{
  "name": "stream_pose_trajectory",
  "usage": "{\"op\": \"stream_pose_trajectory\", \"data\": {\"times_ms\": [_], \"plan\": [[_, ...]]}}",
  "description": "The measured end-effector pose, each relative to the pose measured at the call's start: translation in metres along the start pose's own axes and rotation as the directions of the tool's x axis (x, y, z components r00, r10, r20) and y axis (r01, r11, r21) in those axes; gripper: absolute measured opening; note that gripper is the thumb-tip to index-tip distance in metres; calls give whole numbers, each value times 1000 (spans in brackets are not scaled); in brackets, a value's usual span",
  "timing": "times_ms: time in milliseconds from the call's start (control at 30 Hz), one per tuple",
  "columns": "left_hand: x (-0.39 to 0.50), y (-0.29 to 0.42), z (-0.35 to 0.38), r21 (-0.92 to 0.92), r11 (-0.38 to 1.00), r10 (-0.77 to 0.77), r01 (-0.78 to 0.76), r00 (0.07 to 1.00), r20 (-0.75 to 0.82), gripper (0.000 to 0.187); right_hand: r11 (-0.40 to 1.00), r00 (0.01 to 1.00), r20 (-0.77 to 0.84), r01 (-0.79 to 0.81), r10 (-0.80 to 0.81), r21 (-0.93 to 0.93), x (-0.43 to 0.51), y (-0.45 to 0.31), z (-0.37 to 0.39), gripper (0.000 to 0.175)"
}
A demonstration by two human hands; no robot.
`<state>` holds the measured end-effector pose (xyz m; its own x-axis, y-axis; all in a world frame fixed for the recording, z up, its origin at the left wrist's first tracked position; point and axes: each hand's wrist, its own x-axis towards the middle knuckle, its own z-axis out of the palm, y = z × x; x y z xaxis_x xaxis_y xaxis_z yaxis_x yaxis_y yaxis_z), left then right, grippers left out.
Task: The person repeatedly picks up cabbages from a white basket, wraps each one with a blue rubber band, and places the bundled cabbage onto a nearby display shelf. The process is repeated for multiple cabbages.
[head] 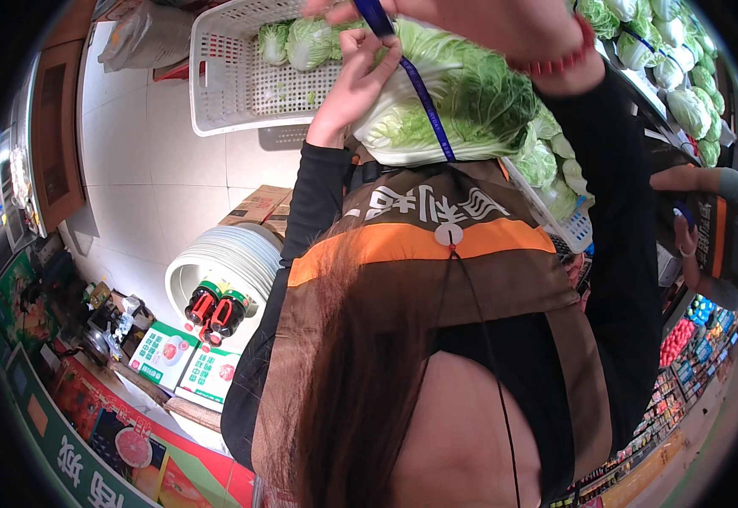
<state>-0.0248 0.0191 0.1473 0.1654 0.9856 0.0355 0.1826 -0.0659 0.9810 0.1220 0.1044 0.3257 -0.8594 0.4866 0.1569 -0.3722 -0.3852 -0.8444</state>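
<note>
A Chinese cabbage (470, 95) with pale stems and green outer leaves lies right in front of my apron. Around it runs a printed blue binding tape (429, 111), which rises from the leaves to my fingers. My left hand (366, 76) pinches this tape at the cabbage's upper left side. Above the cabbage reaches my right hand (464, 25), with a red bracelet on its wrist. The tape's upper stretch crosses its fingers. The top edge cuts part of this hand off, so its grip is unclear.
A white perforated crate (216, 108) at upper left holds more cabbages (309, 44). Another crate (572, 228) with cabbages stands right. Taped cabbages (686, 114) fill a far-right display. A co-worker's hand (685, 238) holds a blue tape roll (684, 214). Stacked plates (236, 247) and bottles (216, 311) sit lower left.
</note>
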Motion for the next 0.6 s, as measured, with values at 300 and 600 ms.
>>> {"op": "stream_pose_trajectory", "data": {"times_ms": [300, 600], "plan": [[16, -40, -5, -355, 910, -243, 214, 969, -42, 6, 807, 984, -168, -152, 66, -570, -96, 27, 51, 57], [22, -69, -7, -471, 838, -328, 275, 944, -33, 7, 911, 702, -606, -400, 375, 100, -180, 47, 57, 48]]}}
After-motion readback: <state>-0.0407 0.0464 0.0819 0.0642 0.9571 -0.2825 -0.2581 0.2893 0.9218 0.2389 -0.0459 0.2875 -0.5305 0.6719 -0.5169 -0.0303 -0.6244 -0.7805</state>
